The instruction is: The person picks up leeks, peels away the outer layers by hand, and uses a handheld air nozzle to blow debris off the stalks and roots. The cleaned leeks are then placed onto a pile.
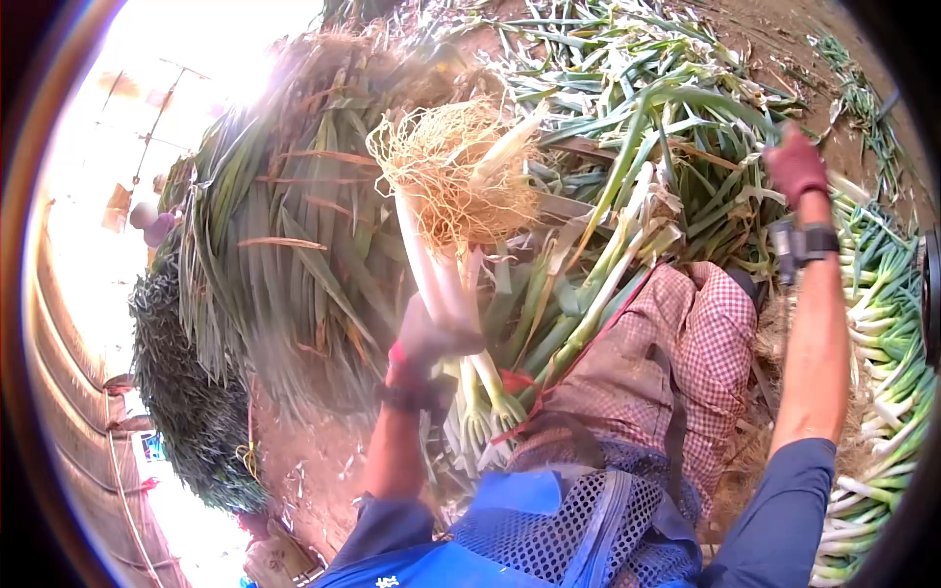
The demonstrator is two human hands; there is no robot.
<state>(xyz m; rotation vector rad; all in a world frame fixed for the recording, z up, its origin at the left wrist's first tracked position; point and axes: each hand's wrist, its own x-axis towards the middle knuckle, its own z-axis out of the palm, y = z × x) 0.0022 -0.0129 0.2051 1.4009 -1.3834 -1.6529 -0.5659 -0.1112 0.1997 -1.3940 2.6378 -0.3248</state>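
My left hand (436,328), in a pale glove with a dark band at the wrist, is closed around a few leeks. Their white stalks (417,235) point up and away from me, topped by a tangle of tan roots (456,171). Green tops of the bunch hang below that hand, over my lap. Out to the right, my right hand (796,167) wears a red glove and is slightly blurred. Its fingers look closed on the end of a long green leek leaf (701,101). More leeks (608,269) lean beside my checked trouser leg.
A tall heap of uncleaned leeks (294,216) stands on the left, with a darker pile (191,363) behind it. Loose leaves (627,59) litter the ground ahead. Trimmed leeks (872,392) lie in a row along my right side. Part of another person (157,225) shows at far left.
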